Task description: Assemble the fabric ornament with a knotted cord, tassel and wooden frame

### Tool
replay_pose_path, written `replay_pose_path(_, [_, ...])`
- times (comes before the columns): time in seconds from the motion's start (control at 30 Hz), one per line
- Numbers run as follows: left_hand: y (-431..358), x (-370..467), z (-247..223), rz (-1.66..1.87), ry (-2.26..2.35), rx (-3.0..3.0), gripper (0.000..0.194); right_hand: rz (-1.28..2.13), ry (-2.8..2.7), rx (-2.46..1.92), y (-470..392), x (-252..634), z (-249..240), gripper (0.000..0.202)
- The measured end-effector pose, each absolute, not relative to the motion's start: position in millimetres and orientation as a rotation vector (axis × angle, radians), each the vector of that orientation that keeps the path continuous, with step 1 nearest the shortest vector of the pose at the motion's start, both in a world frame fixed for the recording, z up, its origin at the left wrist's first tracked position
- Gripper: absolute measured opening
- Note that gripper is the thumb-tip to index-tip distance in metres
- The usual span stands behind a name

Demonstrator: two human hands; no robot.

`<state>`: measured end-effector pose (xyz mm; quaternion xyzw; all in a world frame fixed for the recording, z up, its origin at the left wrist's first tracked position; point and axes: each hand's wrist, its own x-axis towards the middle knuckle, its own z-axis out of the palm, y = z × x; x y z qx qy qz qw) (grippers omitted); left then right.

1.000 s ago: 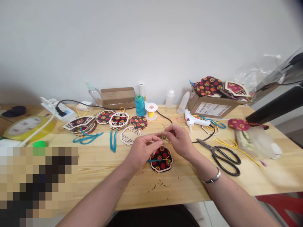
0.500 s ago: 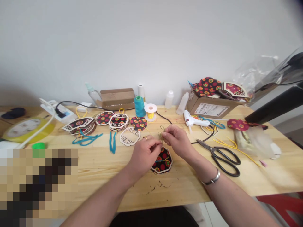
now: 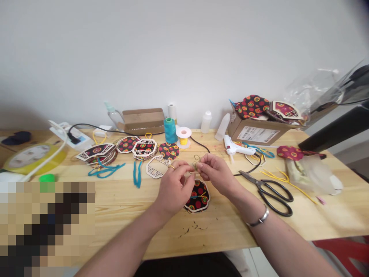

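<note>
A thin olive-green cord [image 3: 196,157] rises in small loops between my hands. The fingertips of my right hand [image 3: 216,171] are closed on it in a pinch. My left hand [image 3: 177,184], with a ring on one finger, meets it from the other side, thumb and forefinger closed around the cord's lower part, which is mostly hidden. Just below, a patterned fabric ornament [image 3: 198,194] with a pale wooden rim lies on the table, a bit of yellow cord across it. Beyond my left hand rests a bare cut-out wooden frame [image 3: 157,167].
Black-handled scissors [image 3: 268,190] lie right of my right wrist, near a white glue gun [image 3: 238,147]. Behind stand a teal thread spool [image 3: 170,130] and a yellow cord spool [image 3: 183,137]. A cardboard box [image 3: 256,130] of fabric pieces is at back right; finished ornaments [image 3: 145,148] lie left.
My left fingers have shifted up slightly toward the right hand along the cord. The green loops have tilted a little; the ornament below stays in place.
</note>
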<state>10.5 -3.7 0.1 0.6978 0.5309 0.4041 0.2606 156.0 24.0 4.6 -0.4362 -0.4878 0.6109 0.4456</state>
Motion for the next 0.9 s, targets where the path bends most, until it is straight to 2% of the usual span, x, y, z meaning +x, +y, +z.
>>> replay_pose_path(0.1, [-2.5,9.0,3.6,1.142,1.421,1.553,0.020,1.420,-1.294,-1.117,24.9,157.4,1.8,0.020])
replay_pose_path(0.23, [-0.8,8.7,10.4,0.929,1.248,1.186,0.045,1.218,-1.476,-1.169,25.0,158.7,-3.6,0.015])
replay_pose_path(0.33, [0.4,9.8,13.6,0.881,1.133,1.049,0.053,1.140,-1.554,-1.216,23.8,158.7,-3.5,0.013])
replay_pose_path(0.43, [1.2,11.0,14.5,0.876,1.119,1.042,0.049,1.106,-1.591,-1.241,22.6,158.4,-1.1,0.012])
replay_pose_path(0.6, [2.2,11.0,13.0,0.935,1.167,1.101,0.030,1.034,-1.664,-1.261,22.0,158.6,0.6,0.013])
replay_pose_path(0.9, [2.7,10.0,10.0,1.009,1.266,1.208,0.017,0.960,-1.732,-1.267,22.6,159.3,1.3,0.013])
